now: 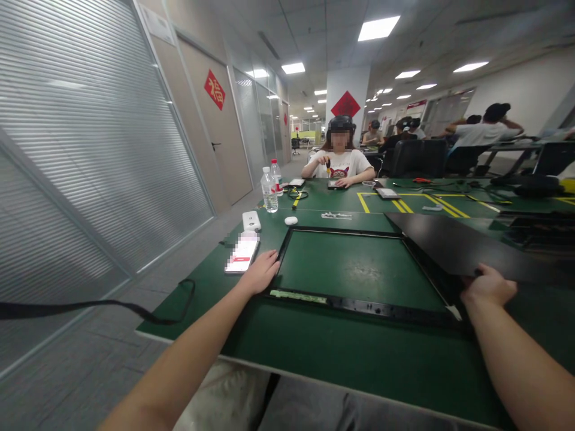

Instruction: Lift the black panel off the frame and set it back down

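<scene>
A black strap (112, 306) trails off the left edge of the green-topped counter (341, 353). Beside it lie a white smartphone (243, 254) and a small white box (251, 220), with two clear plastic water bottles (270, 189) further back. The left hand (260, 273) lies flat and unclenched, fingers pressing on the left rail of a thin black rectangular frame (372, 308) that lies flat on the counter. On the right, the right hand (489, 287) is clenched round the near edge of a flat dark sheet panel (453, 245), held tilted above the frame's right side. The step looks like parting the panel from the frame. Going on calls for a firm press on the frame and a level, two-sided hold on the wide panel.
</scene>
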{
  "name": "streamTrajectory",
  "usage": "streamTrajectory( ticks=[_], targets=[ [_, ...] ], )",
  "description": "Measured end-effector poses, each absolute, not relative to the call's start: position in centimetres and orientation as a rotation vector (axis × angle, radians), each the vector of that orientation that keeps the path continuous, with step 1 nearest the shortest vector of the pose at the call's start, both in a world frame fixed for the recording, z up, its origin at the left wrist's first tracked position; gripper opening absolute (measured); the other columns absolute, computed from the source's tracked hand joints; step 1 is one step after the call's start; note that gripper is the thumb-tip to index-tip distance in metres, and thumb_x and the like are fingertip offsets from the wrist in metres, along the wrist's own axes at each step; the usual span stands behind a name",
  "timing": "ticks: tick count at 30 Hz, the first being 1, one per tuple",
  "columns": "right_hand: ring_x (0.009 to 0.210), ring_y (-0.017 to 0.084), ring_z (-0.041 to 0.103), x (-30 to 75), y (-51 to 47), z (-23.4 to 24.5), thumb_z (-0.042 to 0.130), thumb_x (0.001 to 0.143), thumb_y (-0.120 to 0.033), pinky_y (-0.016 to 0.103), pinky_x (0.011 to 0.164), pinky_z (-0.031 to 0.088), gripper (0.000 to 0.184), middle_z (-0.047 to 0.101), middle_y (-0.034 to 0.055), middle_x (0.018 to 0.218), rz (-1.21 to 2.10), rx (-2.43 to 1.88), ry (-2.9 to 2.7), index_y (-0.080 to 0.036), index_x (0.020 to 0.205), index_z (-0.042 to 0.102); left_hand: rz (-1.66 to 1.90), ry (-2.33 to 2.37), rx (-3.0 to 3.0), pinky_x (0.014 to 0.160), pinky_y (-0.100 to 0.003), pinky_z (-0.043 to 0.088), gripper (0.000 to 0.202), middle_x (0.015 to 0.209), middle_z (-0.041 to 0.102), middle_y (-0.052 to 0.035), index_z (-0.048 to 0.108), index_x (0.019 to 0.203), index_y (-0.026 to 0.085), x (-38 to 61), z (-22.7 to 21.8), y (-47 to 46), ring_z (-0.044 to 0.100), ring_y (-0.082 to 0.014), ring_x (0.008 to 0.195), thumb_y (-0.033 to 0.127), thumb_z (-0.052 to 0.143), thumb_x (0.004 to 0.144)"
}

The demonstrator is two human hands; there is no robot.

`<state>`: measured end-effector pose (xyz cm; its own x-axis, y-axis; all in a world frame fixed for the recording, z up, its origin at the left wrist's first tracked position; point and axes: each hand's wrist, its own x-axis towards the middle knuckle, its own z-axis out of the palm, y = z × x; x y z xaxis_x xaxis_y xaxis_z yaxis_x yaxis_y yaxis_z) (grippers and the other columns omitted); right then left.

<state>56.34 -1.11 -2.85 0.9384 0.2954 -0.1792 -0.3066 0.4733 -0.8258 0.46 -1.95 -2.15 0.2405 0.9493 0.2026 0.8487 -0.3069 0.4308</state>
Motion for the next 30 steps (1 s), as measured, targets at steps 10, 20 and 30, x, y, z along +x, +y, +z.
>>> streamTrajectory(
  ticks=[10, 20, 30],
  targets=[
    [0.089, 0.013, 0.070, 56.7, -0.7, -2.6, 0.061, 0.067, 0.008, 0.023, 0.067, 0.061, 0.033, 0.067, 0.0002, 0.096, 0.401, -1.037, 0.028, -0.019, 0.083, 0.052, 0.626, 1.690, 2.299, 0.131, -0.050, 0.036, 0.056, 0.162, 0.060, -0.0196, 0.072, 0.142, 0.008, 0.8, -1.8, -1.9, 0.053, -0.0337, 0.152, 0.037, 0.038, 0.108],
    [0.096, 0.015, 0.073, 57.3, -0.2, -2.7, 0.059, 0.062, 0.008, 0.027, 0.075, 0.065, 0.036, 0.069, 0.0003, 0.102, 0.422, -1.097, 0.044, -0.021, 0.082, 0.049, 0.619, 1.689, 2.287, 0.129, -0.050, 0.041, 0.054, 0.160, 0.062, -0.0182, 0.071, 0.144, 0.010, 1.0, -1.4, -2.1, 0.056, -0.0337, 0.149, 0.038, 0.041, 0.107],
    [0.099, 0.014, 0.072, 56.2, -0.5, -2.2, 0.060, 0.073, 0.006, 0.028, 0.073, 0.064, 0.035, 0.069, -0.0003, 0.109, 0.442, -1.038, -0.063, -0.021, 0.092, 0.050, 0.597, 1.704, 2.295, 0.131, -0.048, 0.036, 0.053, 0.159, 0.062, -0.0187, 0.073, 0.140, 0.009, 1.3, -1.4, -1.7, 0.054, -0.0342, 0.150, 0.036, 0.042, 0.106]
  ],
)
